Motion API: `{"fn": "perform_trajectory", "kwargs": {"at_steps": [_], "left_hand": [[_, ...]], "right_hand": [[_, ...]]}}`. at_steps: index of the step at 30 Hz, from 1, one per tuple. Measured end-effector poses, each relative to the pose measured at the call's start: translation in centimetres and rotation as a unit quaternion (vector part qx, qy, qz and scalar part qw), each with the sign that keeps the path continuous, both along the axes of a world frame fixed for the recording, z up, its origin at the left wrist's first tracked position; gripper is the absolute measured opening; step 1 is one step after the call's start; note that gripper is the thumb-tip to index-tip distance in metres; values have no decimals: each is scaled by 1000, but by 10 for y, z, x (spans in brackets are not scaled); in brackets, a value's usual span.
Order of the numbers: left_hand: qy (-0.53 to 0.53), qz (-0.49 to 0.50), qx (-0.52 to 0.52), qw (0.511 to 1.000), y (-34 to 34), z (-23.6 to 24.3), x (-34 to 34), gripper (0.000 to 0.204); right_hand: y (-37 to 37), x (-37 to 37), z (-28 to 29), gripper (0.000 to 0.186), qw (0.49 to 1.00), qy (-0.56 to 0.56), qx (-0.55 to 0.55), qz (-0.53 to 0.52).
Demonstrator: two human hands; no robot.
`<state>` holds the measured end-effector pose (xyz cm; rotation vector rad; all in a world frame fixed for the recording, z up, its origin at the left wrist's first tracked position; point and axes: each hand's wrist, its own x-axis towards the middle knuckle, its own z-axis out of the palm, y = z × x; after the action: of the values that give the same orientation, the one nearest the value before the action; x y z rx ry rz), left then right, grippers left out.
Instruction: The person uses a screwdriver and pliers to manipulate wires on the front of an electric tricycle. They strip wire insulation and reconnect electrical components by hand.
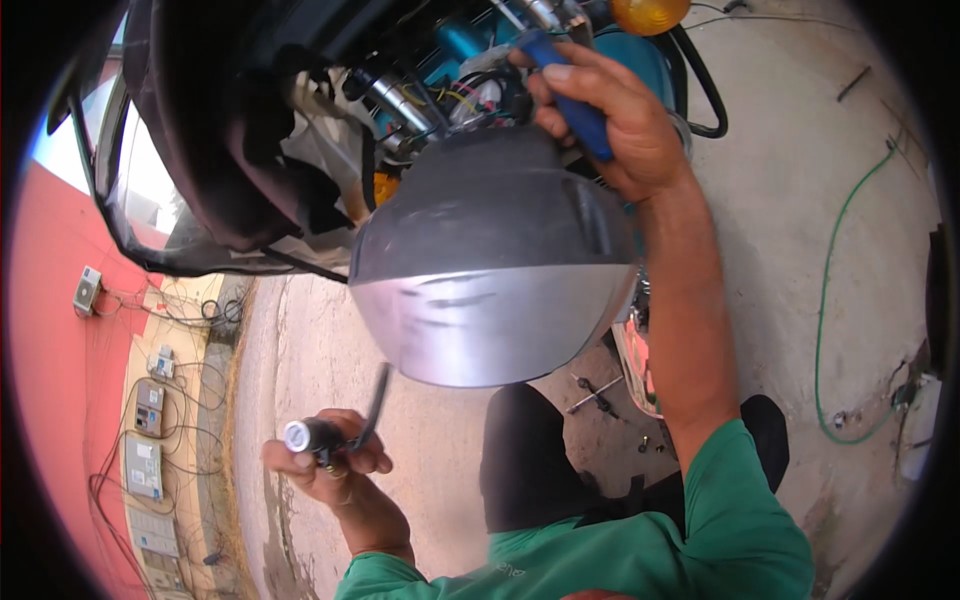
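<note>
My left hand [325,460], at the lower left, grips a small black cylindrical part [312,436] with a silver round face; a short black lead or rod [378,400] rises behind it. My right hand [620,120] is closed on a blue-handled tool [578,105] at the upper right of a large black-and-silver housing [480,310]. Behind the housing lie exposed coloured wires [470,95], silver cylinders [395,100] and teal bodywork [465,40] of a vehicle. The tool's working end is unclear.
An amber lamp [650,12] sits above. Dark covers [220,180] hang upper left. A pink wall [60,350] carries several electrical boxes [140,468]. A cross-shaped wrench [595,395] and small parts lie on the ground. A green cord [830,300] curves across the right.
</note>
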<state>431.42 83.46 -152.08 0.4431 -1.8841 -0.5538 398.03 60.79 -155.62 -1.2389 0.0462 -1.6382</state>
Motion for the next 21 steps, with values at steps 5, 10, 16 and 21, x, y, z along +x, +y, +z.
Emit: {"fn": "perform_trajectory", "kwargs": {"at_steps": [5,10,16,21], "left_hand": [[148,-102,190,965,3,-82,24,19],[206,-156,237,937,-13,-118,32,20],[313,-240,367,842,-30,-162,17,19],[361,-307,549,688,-21,-191,-21,20]], "right_hand": [[8,-6,2,43,999,38,12,-28],[48,2,-15,35,989,-19,141,-42],[157,-19,-109,30,963,-81,187,-174],[235,35,-178,34,943,35,331,5]]}}
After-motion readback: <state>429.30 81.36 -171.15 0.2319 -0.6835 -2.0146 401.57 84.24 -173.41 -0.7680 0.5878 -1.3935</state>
